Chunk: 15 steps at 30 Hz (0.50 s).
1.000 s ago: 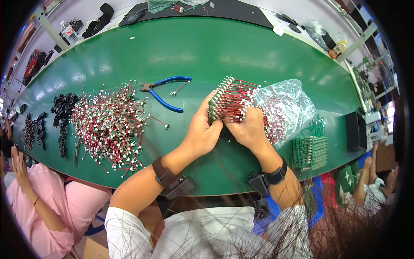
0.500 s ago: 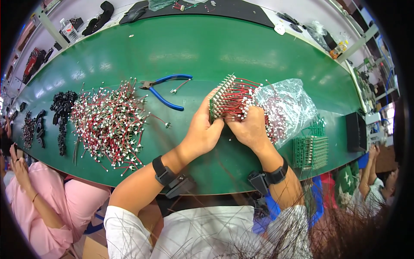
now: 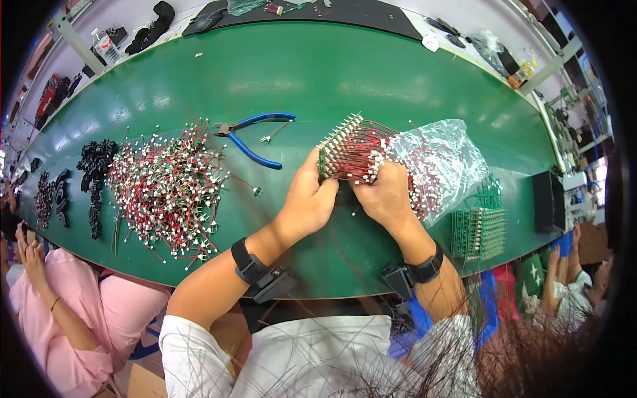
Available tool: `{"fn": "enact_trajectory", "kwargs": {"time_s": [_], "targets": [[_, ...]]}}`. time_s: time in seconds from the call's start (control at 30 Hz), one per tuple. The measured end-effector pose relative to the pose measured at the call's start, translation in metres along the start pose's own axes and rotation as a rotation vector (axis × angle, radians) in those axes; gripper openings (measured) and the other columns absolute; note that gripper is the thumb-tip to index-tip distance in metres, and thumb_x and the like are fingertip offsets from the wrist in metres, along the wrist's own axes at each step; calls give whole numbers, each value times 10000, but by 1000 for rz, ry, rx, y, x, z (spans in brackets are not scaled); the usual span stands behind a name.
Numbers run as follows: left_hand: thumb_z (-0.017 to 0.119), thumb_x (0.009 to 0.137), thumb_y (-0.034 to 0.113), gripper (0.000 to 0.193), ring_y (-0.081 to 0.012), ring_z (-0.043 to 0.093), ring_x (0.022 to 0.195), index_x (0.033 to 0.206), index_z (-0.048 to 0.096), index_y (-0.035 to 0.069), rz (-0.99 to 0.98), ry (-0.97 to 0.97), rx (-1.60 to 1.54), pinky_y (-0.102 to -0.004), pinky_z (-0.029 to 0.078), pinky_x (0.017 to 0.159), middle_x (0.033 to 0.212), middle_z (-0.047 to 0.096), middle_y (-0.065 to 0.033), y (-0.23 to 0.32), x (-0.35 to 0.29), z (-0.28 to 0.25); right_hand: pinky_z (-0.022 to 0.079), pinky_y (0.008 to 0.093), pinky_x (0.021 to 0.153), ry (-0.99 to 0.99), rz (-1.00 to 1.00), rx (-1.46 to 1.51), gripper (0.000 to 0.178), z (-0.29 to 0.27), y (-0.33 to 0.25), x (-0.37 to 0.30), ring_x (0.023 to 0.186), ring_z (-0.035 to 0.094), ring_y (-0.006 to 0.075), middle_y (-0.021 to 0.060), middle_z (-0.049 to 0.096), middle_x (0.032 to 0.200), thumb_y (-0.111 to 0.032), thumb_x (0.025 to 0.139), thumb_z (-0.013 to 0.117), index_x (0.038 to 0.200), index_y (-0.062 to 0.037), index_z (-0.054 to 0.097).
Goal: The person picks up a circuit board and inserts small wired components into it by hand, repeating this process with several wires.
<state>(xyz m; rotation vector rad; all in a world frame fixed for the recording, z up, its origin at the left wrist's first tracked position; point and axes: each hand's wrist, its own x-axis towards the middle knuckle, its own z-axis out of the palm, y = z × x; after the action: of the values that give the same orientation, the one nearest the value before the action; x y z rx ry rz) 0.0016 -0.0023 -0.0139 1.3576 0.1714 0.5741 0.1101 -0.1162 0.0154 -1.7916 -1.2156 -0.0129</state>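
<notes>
My left hand (image 3: pixel 310 198) is closed round the near left edge of a circuit-board panel (image 3: pixel 337 147), its thumb on the near side. Rows of small white connectors line the panel, and many red wires (image 3: pixel 371 141) run from it to the right, ending in white plugs. Close by on the right, my right hand (image 3: pixel 387 194) is curled into a pinch at the wires' plug ends; its fingertips are partly hidden. Touching or just behind that hand lies a clear plastic bag (image 3: pixel 450 156) with more red-wired plugs in and beside it.
A large heap of red-wired connectors (image 3: pixel 169 192) lies left on the green table (image 3: pixel 285 66). Blue-handled cutters (image 3: pixel 255 149) rest beside it. Black parts (image 3: pixel 97 166) lie farther left. Stacked green boards (image 3: pixel 479 233) and a black box (image 3: pixel 548 203) stand right. A person in pink (image 3: pixel 73 312) sits at left.
My left hand and the panel have shifted slightly left, opening a wider gap between my two hands. My right hand has hardly moved and stays at the wire ends.
</notes>
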Motion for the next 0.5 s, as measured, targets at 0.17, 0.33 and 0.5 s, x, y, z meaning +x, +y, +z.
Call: {"fn": "enact_trajectory", "kwargs": {"time_s": [0.17,0.33,0.5], "targets": [[418,852,-67,453,-181,558,1140,1295,496,-17,9,7,38,-316,415,1016,1210,626,-124,2,-1,3,541,429,641,10,-78,-6,195,2,4,1,726,670,386,179,689,838,-20,774,656,965,-30,690],[425,858,-51,439,-176,566,1112,1291,493,-22,26,10,75,-312,422,1003,1196,627,-135,0,0,2,540,437,643,18,-72,-12,191,6,9,-1,730,671,386,177,688,837,-21,767,661,955,-38,695],[421,858,-81,442,-165,571,1099,1285,508,-14,9,43,-42,-309,436,985,1186,632,-90,2,1,6,532,447,627,-15,-59,-70,178,5,14,1,728,670,387,191,680,822,-31,764,673,941,-20,660]]}}
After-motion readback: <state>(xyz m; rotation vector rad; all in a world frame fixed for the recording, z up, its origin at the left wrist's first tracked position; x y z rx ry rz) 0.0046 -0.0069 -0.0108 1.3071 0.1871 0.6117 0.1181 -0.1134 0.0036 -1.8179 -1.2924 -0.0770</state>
